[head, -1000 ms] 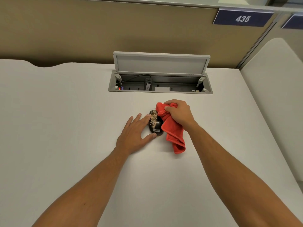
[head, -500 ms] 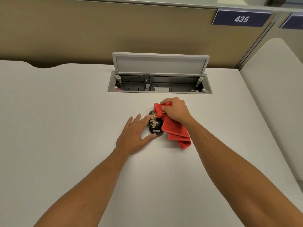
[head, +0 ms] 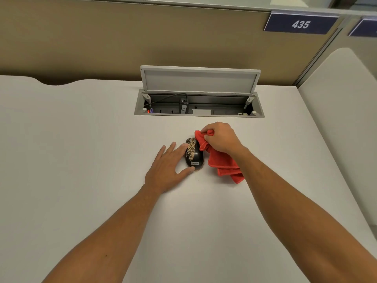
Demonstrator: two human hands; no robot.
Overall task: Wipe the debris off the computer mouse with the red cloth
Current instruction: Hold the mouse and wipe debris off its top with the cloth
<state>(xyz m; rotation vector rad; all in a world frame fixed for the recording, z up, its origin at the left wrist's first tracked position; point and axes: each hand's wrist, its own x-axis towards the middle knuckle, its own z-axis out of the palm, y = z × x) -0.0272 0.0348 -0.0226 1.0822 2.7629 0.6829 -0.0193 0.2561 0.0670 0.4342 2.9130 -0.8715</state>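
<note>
Red cloth (head: 221,160) is bunched in the clenched right hand (head: 220,137), its top corner touching the far right edge of the black computer mouse (head: 194,154). Tan debris (head: 190,149) covers the mouse's left side, where the flat, unclenched left hand (head: 168,166) braces it with fingertip and thumb on the white desk (head: 81,150).

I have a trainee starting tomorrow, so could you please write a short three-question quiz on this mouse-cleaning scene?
1. True or false: the red cloth is bunched in the right hand.
2. Where does the debris lie on the computer mouse?
A. its left part
B. only over the logo
C. nowhere
3. Fill in: the left hand steadies the mouse with the index finger and ____.

Key
1. True
2. A
3. thumb
</note>
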